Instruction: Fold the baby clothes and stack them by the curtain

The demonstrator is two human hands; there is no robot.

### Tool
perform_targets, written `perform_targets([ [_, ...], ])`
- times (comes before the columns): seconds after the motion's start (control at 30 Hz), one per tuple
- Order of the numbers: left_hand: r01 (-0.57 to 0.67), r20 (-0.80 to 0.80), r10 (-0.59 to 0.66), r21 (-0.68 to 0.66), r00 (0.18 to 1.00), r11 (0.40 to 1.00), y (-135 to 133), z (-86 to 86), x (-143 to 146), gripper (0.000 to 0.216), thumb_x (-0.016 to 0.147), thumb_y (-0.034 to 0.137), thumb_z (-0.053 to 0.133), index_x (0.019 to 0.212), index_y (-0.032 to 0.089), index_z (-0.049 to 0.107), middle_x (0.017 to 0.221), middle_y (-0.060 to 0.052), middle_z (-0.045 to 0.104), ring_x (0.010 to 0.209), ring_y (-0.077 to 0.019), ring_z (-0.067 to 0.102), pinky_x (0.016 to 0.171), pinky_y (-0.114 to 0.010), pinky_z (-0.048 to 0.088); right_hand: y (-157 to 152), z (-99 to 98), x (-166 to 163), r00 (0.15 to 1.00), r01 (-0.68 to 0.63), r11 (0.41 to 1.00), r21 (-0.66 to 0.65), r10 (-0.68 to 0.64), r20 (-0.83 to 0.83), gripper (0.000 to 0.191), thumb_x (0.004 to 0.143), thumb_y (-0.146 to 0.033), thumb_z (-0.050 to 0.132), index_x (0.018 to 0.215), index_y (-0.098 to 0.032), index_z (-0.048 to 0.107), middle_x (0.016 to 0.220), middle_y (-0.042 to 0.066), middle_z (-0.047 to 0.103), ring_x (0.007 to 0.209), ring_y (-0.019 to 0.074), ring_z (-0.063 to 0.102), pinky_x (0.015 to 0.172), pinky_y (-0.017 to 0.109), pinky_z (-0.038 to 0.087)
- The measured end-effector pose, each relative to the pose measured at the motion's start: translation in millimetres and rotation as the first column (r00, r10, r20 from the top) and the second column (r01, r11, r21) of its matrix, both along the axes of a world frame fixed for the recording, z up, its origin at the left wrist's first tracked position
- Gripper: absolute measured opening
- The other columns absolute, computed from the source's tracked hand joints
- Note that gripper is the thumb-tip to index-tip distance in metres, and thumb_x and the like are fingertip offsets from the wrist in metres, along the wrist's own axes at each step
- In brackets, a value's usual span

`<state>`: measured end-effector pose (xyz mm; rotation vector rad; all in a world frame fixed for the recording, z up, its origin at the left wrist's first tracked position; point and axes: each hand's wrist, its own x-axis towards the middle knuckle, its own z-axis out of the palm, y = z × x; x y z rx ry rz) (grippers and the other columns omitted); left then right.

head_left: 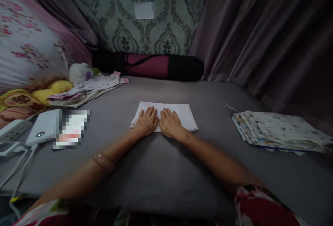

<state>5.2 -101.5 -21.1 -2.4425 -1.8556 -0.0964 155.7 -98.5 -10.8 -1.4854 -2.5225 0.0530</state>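
A white folded cloth [179,111] lies flat in the middle of the grey bed surface [156,170]. My left hand [147,121] rests palm down on its left part, fingers stretched out and pointing away from me. Beside it, my right hand [170,122] presses flat near the cloth's middle, its fingers also extended. The two hands nearly meet at the thumbs. Neither hand grips anything. Parts of the cloth under the palms are hidden.
To the right lies a stack of folded printed cloths [278,128]. Patterned clothes [93,87] and plush toys [80,72] are at the left. Nearer are a white power bank [44,127], a power strip [15,130] and cables. A long black-and-maroon bag [148,65] lies along the wall.
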Motion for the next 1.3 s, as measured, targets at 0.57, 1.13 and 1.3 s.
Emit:
perform_targets([
  [0.57, -0.141, 0.097, 0.147, -0.066, 0.984, 0.988, 34, 6.6, -13, 0.054, 0.1, 0.037, 0.021, 0.145, 0.015, 0.04, 0.154, -0.012, 0.037, 0.145, -0.0276, 0.028, 0.115, -0.052, 0.024, 40, -0.3, -23, 0.997, 0.011, 0.993, -0.119, -0.019, -0.068, 0.054, 0.099, -0.03, 0.026, 0.146, -0.005, 0.038, 0.155, 0.015, 0.034, 0.144, 0.0262, 0.027, 0.118, 0.046, 0.017],
  [1.13, -0.095, 0.063, 0.1, -0.088, 0.993, 0.992, 14, 1.6, -23, 0.062, 0.099, 0.045, 0.018, 0.15, 0.013, 0.033, 0.158, -0.012, 0.03, 0.147, -0.0267, 0.022, 0.117, -0.048, 0.024, 18, 3.8, 27, 1.0, 0.016, 0.987, -0.16, -0.017, -0.007, 0.057, 0.099, -0.033, 0.028, 0.149, -0.007, 0.033, 0.157, 0.016, 0.027, 0.146, 0.0277, 0.02, 0.119, 0.051, 0.01],
  [1.3, -0.103, 0.062, 0.107, -0.066, 0.992, 0.992, 18, 1.1, -36, 0.063, 0.099, 0.048, 0.017, 0.149, 0.014, 0.034, 0.158, -0.013, 0.027, 0.147, -0.0274, 0.021, 0.117, -0.049, 0.02, 25, 2.2, 53, 0.996, 0.081, 0.983, -0.166, -0.085, -0.017, 0.056, 0.099, -0.031, 0.026, 0.15, -0.008, 0.033, 0.158, 0.014, 0.027, 0.147, 0.0267, 0.019, 0.119, 0.049, 0.01],
])
